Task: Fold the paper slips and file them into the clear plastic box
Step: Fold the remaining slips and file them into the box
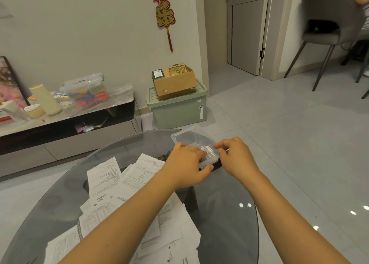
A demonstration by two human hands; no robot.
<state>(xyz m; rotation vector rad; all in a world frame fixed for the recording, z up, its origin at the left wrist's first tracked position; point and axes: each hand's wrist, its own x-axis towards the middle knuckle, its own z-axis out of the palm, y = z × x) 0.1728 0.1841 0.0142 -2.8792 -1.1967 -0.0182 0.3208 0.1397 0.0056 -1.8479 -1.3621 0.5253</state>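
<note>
The clear plastic box (187, 137) stands open at the far edge of the round glass table (229, 213), its lid tipped up at the back. Folded paper slips (208, 151) stand packed inside it. My left hand (187, 163) grips the box's near left side, thumb along the front wall and fingers over the slips. My right hand (233, 153) is at the box's right end, fingers curled and pinching at the slips there. Loose unfolded paper slips (111, 181) lie spread over the table's left and near part.
A low TV stand (65, 122) with a clear tub, jars and a frame runs along the wall at left. A green storage bin (177, 110) carrying a cardboard box sits on the floor beyond the table. A grey chair (327, 30) stands at far right.
</note>
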